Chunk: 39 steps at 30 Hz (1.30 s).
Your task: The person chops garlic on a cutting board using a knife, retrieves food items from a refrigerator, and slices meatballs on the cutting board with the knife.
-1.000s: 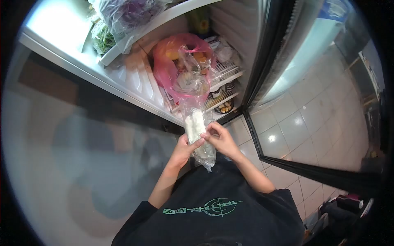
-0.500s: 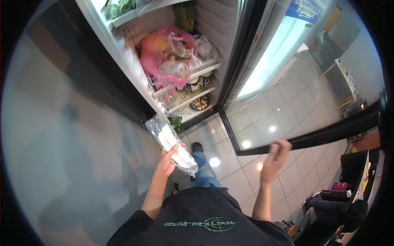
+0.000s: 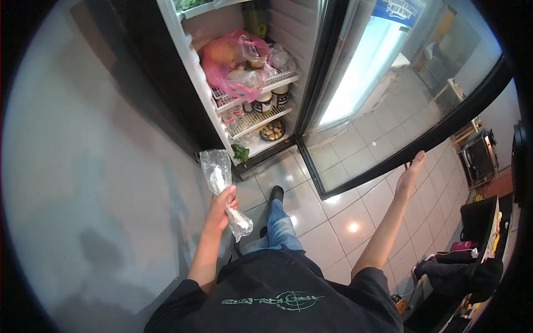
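My left hand (image 3: 221,208) is wrapped round a clear plastic bag (image 3: 215,162) with white pieces inside, held left of my legs. My right hand (image 3: 411,171) is stretched out at the right, at the black edge of the glass door (image 3: 383,169); its fingers partly go out of sight behind the frame. The fridge (image 3: 244,16) stands open. On one of its shelves lies a pink plastic bag (image 3: 219,61) with food in it. Jars (image 3: 262,103) stand on the shelf below.
A bowl of small round pieces (image 3: 272,131) and green leaves (image 3: 240,153) are at the fridge's bottom. A grey wall (image 3: 100,166) runs along the left. Dark furniture (image 3: 478,223) stands at the right, over the tiled floor (image 3: 322,238).
My right hand has let go of the clear bag and moved right to the door's edge. My left hand has carried the bag to the left, away from the fridge. The view has shifted.
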### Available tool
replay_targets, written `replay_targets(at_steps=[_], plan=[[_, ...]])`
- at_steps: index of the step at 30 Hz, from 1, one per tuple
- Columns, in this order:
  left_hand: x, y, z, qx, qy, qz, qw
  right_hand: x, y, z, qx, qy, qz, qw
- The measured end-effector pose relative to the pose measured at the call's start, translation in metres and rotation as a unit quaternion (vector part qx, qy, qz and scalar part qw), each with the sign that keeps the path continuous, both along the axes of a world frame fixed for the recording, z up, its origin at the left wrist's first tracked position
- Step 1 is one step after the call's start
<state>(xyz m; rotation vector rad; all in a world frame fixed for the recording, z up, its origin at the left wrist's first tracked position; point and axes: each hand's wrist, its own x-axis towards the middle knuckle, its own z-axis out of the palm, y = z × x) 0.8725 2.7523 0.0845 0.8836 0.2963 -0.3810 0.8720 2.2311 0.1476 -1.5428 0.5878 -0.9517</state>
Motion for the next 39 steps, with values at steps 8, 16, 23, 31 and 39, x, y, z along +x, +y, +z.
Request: replay_targets(at_steps=[8, 16, 23, 31, 39], plan=[[-0.012, -0.006, 0.067, -0.040, -0.133, -0.003, 0.990, -0.013, 0.033, -0.022, -0.075, 0.010, -0.006, 0.997], [-0.030, -0.011, 0.106, -0.053, -0.181, 0.045, 0.981, -0.027, 0.160, -0.011, -0.184, 0.055, 0.056, 0.980], [-0.048, -0.016, 0.128, -0.020, -0.254, 0.089, 0.963, 0.004, 0.229, 0.020, -0.342, -0.033, 0.152, 0.927], [-0.054, -0.008, 0.146, 0.024, -0.297, 0.148, 0.943, 0.083, 0.313, 0.032, -0.463, -0.266, 0.139, 0.834], [-0.057, -0.012, 0.149, 0.058, -0.300, 0.184, 0.934, 0.152, 0.386, -0.002, -0.503, -0.196, 0.165, 0.825]])
